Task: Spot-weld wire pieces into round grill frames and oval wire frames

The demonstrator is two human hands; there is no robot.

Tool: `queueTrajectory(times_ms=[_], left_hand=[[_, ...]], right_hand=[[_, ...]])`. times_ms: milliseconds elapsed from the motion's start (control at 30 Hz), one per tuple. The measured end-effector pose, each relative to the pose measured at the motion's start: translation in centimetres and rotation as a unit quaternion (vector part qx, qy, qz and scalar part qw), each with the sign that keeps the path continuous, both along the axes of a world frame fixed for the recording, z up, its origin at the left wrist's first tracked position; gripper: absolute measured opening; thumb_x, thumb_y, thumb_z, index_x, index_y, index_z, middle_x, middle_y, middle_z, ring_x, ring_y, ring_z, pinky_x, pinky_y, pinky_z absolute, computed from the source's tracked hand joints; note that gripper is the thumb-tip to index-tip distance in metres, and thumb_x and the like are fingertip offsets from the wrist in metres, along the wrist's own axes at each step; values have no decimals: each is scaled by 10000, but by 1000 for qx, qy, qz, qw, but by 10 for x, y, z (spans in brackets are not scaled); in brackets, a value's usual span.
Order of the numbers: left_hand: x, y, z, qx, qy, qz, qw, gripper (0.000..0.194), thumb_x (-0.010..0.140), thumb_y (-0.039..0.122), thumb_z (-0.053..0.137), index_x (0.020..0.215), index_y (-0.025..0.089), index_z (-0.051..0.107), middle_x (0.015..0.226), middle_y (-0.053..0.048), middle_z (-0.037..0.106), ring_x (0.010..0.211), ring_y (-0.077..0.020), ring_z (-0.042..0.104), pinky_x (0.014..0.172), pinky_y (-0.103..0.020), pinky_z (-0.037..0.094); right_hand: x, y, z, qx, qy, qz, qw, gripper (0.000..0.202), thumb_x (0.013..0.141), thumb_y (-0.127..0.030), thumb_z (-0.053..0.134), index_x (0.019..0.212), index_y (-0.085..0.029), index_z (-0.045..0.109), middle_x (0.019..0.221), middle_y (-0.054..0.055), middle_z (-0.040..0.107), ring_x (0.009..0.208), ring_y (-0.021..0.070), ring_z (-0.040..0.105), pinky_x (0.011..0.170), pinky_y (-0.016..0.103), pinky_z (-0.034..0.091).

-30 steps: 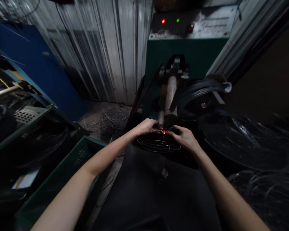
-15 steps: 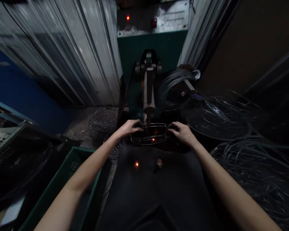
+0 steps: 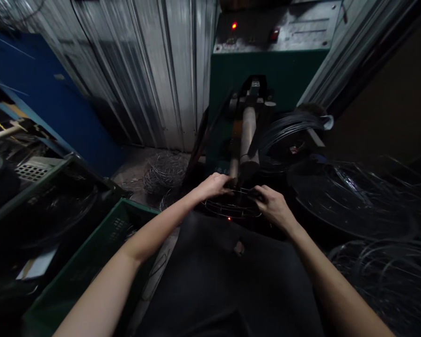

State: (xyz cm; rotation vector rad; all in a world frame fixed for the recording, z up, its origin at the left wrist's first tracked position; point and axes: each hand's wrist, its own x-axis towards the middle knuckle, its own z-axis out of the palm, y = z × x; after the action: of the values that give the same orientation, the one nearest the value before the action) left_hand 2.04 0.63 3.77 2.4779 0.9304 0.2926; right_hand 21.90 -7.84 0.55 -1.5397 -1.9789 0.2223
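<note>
I see left hand [image 3: 213, 185] and right hand [image 3: 272, 204] closed on opposite rims of the wire ring [image 3: 231, 209] between fingers, under the electrode [image 3: 247, 140]; likely light, springy, best held at rims.

"What kind of place is this?"

"It looks like a small metal workshop. The wall is made of grey wavy metal sheets [image 3: 154, 75]."

"What else shows it?"

"There is a big green machine with a grey top panel [image 3: 266, 70], and a little red light [image 3: 234, 25] glows on it. A long metal arm [image 3: 248, 135] sticks out from the machine."

"And the wires?"

"Piles of dark round wire hoops [image 3: 351, 201] lie on the right. A grey tangle of thin wire [image 3: 164, 171] sits on the dusty floor. A green plastic crate [image 3: 101, 252] stands on the left, near a blue metal panel [image 3: 56, 103]."
</note>
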Motion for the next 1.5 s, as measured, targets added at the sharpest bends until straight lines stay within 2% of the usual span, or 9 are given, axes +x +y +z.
queueTrajectory(times_ms=[133, 333, 533, 833, 967, 1100, 1200, 1367, 1500], left_hand=[[-3, 2, 0, -21, -18, 4, 1000, 298, 743, 318, 679, 969, 126, 647, 907, -58, 686, 844, -177, 622, 681, -209, 417], [-8, -1, 3, -49, -39, 17, 998, 257, 755, 308, 664, 934, 124, 645, 865, -46, 677, 802, -167, 618, 642, -202, 401], [-8, 6, 4, -26, -29, 26, 999, 243, 744, 301, 675, 901, 119, 639, 867, -50, 676, 814, -170, 611, 642, -199, 390], [-10, 12, -3, -56, -27, 25, 998, 281, 731, 325, 682, 921, 123, 639, 819, -24, 659, 771, -151, 592, 621, -202, 379], [-8, 16, -2, -40, -14, 30, 999, 295, 727, 346, 679, 912, 122, 628, 840, -28, 650, 778, -154, 578, 639, -214, 376], [-8, 18, -3, -40, -15, 22, 999, 290, 740, 360, 662, 895, 119, 617, 819, -23, 635, 755, -144, 558, 638, -215, 370], [-15, 14, -9, -62, -40, 14, 997, 269, 750, 366, 647, 878, 131, 612, 805, -4, 629, 751, -130, 552, 648, -204, 376], [-31, 5, -23, -98, -89, 45, 990, 270, 758, 388, 619, 901, 159, 602, 782, 27, 614, 714, -105, 525, 642, -189, 387], [-40, 6, -26, -105, -78, 50, 990, 286, 761, 390, 621, 927, 158, 606, 739, 33, 591, 691, -102, 512, 623, -190, 384]], right_hand=[[1, 3, 5, -14, 32, -6, 999, 253, 853, -409, 478, 826, -206, 628, 757, 43, 579, 660, 158, 552, 621, 278, 433], [-4, 10, 4, 13, 33, -11, 999, 308, 866, -452, 451, 798, -204, 620, 756, 54, 578, 673, 168, 559, 633, 289, 439], [-3, 18, 3, 16, 35, -9, 999, 265, 854, -414, 470, 812, -201, 622, 767, 54, 581, 682, 173, 562, 644, 294, 443], [-9, 21, 6, 2, 51, -12, 999, 168, 806, -327, 539, 786, -201, 648, 755, 46, 601, 684, 171, 571, 631, 288, 438], [11, 17, 13, -20, 82, -25, 996, 166, 793, -301, 557, 866, -205, 670, 818, 41, 629, 735, 167, 584, 688, 288, 451], [51, 2, 12, -26, 69, -105, 992, 171, 783, -295, 554, 875, -197, 659, 860, 47, 646, 785, 182, 598, 738, 315, 462], [68, -9, 10, -49, 46, -106, 992, 156, 786, -285, 542, 862, -204, 653, 877, 45, 661, 814, 193, 609, 766, 334, 465], [66, -10, 11, -52, 42, -66, 996, 173, 797, -302, 553, 903, -217, 660, 915, 41, 668, 851, 198, 615, 795, 341, 466], [57, -1, 10, -63, -5, -36, 997, 160, 766, -305, 605, 872, -215, 685, 868, 48, 645, 753, 177, 604, 687, 295, 467]])
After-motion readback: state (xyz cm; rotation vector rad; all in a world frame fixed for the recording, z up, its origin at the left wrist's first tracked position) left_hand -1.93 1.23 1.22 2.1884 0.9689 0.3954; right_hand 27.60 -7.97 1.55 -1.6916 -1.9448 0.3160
